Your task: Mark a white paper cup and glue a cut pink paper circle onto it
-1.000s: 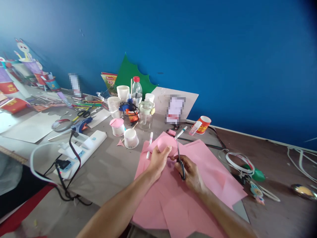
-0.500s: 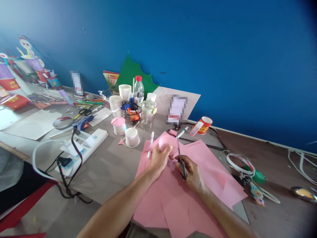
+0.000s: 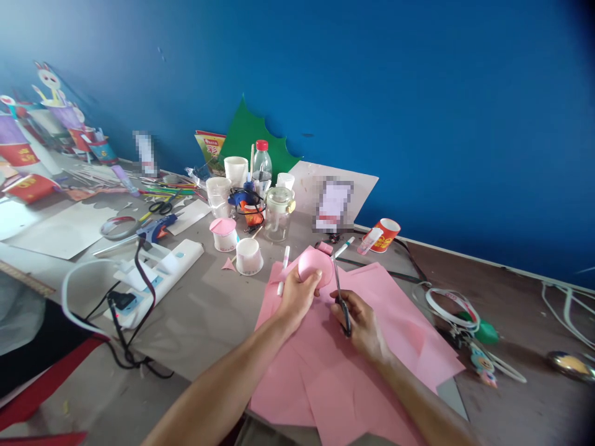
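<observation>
A round pink paper piece (image 3: pixel 314 266) is pinched in my left hand (image 3: pixel 298 296), thumb on top. My right hand (image 3: pixel 360 319) is closed round the dark handles of a pair of scissors (image 3: pixel 343 308), whose blades point away from me beside the round piece's right edge. Under both hands lie overlapping pink paper sheets (image 3: pixel 320 365). A white marker (image 3: pixel 283 271) lies at the left edge of the sheets, and another marker with a teal end (image 3: pixel 344 247) lies beyond the round piece.
Left of the sheets stand a white cup (image 3: pixel 248 256), a pink-topped cup (image 3: pixel 224 235) and a glass jar (image 3: pixel 279 214). A power strip (image 3: pixel 162 279) with cables lies further left. A red cup (image 3: pixel 385 235) is at the back right; looped cables (image 3: pixel 453 310) lie at the right.
The scissors and my right hand have shifted slightly, and the blades now sit a little apart from the round piece's edge. My left hand still holds it.
</observation>
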`<state>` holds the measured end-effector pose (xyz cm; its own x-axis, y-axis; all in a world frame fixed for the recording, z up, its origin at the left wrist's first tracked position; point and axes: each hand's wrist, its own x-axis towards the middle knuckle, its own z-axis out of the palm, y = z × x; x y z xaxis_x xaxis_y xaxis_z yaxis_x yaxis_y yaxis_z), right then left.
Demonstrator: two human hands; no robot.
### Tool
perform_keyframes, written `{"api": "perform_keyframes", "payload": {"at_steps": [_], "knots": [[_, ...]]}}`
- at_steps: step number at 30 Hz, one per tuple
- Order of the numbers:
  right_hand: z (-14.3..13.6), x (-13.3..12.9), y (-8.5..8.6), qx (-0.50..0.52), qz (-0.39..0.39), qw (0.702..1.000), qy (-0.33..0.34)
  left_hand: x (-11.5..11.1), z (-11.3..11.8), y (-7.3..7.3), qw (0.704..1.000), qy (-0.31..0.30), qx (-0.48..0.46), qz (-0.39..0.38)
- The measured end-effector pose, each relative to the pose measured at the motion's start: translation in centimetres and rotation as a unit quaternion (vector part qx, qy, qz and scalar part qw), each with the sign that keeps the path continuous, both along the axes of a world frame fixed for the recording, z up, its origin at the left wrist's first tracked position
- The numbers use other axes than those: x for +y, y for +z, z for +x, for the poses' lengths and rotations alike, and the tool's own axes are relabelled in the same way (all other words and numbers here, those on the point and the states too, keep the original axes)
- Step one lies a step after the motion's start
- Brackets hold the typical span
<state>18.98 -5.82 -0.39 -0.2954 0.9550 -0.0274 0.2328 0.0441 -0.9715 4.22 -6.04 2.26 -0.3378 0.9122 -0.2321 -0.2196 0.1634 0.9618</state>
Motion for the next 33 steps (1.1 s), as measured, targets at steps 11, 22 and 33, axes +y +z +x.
{"api": "perform_keyframes", "payload": {"at_steps": [11, 22, 33], "knots": [[0.06, -0.08, 0.74, 0.037, -0.038, 0.998, 0.017, 0.10, -0.02, -0.70, 0.999, -0.013, -0.025, 0.035], [0.04, 0.04, 0.81, 0.039, -0.042, 0.998, 0.015, 0.15, -0.08, -0.64, 0.999, -0.039, 0.036, 0.008], [-0.16, -0.01, 1.11, 0.038, -0.035, 0.999, 0.010, 0.05, -0.19, 0.04, 0.997, -0.055, 0.051, -0.003]]}}
